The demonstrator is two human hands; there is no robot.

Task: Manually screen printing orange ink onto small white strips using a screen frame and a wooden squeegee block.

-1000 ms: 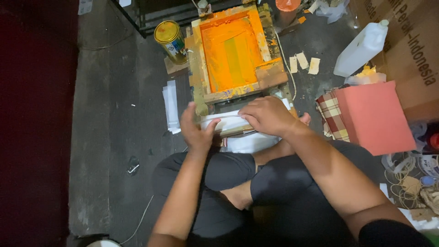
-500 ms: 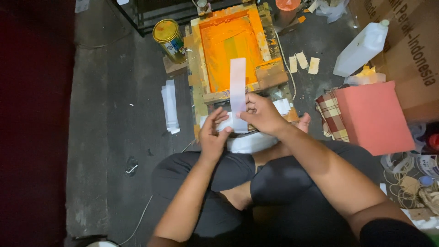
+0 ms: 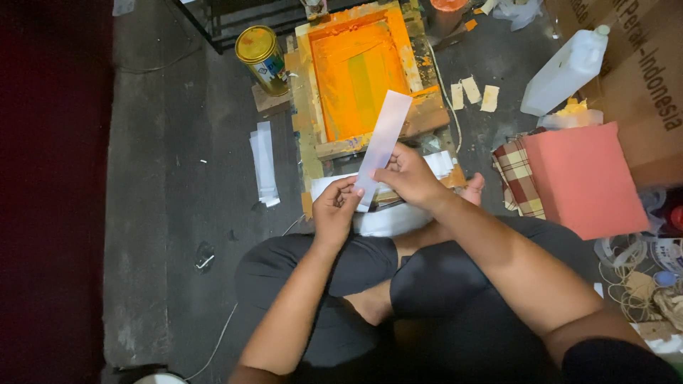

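**White strip lifted clear of the stack, held over the orange screen**

Since a second ago, when both hands pressed flat on the white stack, a long white paper strip (image 3: 383, 141) has come up off it and now tilts up and to the right, its upper end rising over the lower edge of the frame beyond.

The right hand (image 3: 407, 176) pinches the strip near its lower part, thumb and fingertips closed on the paper. The left hand (image 3: 336, 208) grips the very bottom end, fingers curled around it — both hands are grasping the same strip, close together and nearly touching.

Just beneath the hands lies the stack of white strips (image 3: 388, 217), resting across the person's lap edge and the near end of the wooden printing frame (image 3: 310, 121). Inside that frame the screen (image 3: 356, 78) is coated in orange ink, with a paler greenish band down its middle.

Farther out on the dark floor: a gold-lidded tin can (image 3: 261, 57) just beside the frame's left corner, a loose bundle of white strips (image 3: 265, 162) to the left, three small pale scraps (image 3: 472, 92) to the right, a white plastic jug (image 3: 567, 70) — and a pink board (image 3: 587, 178) lying over a checked cloth (image 3: 518, 178) near the person's right knee.
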